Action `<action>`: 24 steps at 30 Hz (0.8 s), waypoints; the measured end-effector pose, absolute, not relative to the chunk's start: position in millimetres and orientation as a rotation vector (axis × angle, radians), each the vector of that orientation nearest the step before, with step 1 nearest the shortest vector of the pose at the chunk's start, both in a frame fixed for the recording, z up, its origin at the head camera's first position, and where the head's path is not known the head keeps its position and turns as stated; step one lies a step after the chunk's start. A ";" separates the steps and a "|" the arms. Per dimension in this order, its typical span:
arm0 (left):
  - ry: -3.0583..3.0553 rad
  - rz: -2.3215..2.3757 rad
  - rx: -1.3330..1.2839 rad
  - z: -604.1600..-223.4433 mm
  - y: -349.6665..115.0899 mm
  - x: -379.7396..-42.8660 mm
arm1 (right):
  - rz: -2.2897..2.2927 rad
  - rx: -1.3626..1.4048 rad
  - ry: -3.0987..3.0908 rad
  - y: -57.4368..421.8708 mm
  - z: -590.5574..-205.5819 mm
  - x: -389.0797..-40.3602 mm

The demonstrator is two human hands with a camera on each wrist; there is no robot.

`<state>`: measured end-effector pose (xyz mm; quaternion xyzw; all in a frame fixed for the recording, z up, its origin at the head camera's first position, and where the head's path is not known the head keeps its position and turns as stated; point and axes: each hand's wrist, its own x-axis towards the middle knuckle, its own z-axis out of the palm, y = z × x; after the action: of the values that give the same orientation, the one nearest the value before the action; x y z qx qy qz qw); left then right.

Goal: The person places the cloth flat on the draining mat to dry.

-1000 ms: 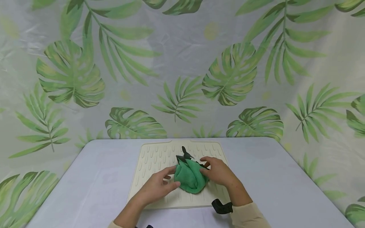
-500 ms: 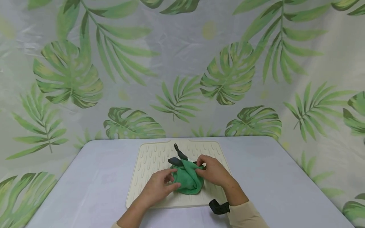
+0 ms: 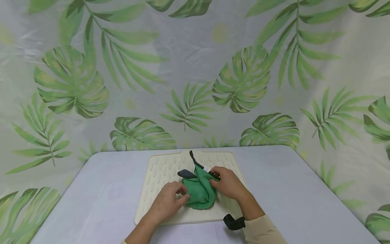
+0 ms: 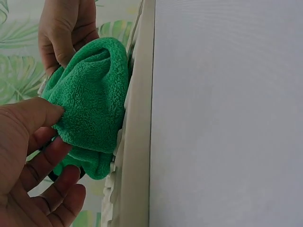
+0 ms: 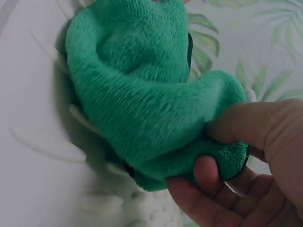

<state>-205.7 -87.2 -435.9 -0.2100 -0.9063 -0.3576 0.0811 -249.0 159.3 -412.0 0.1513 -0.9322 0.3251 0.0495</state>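
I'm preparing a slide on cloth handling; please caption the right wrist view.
The right hand pinches a crumpled, fuzzy green, dark-edged cloth over a cream, ridged mat.

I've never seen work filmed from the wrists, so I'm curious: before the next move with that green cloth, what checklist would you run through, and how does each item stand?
1. Right grip secure: ok; thumb and fingers pinch the green cloth near its dark edge.
2. Left grip secure: cannot tell; the thumb is at the cloth, but a firm pinch isn't clear.
3. Cloth within the outline of the cream mat: ok in the head view.
4. Cloth smooth and flat: not ok; it is bunched and folded.
5. White tag in sight: ok, on the dark edge beside the right grip.
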 end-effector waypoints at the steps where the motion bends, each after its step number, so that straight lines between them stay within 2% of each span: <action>1: -2.712 -1.062 -0.611 -435.8 -87.9 -205.8 | 1.002 0.435 -2.838 160.3 -412.6 -249.6; 18: -2.682 -1.083 -0.325 -430.3 -100.1 -208.7 | 0.957 0.240 -2.841 184.8 -416.9 -258.8; 24: -2.670 -1.107 -0.352 -432.6 -102.0 -209.4 | 0.906 0.215 -2.849 187.2 -417.7 -258.0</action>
<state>-209.4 -102.0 -432.6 -0.1202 -0.9110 -0.3776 0.1147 -258.0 187.2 -417.7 0.0716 -0.9481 0.3014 0.0722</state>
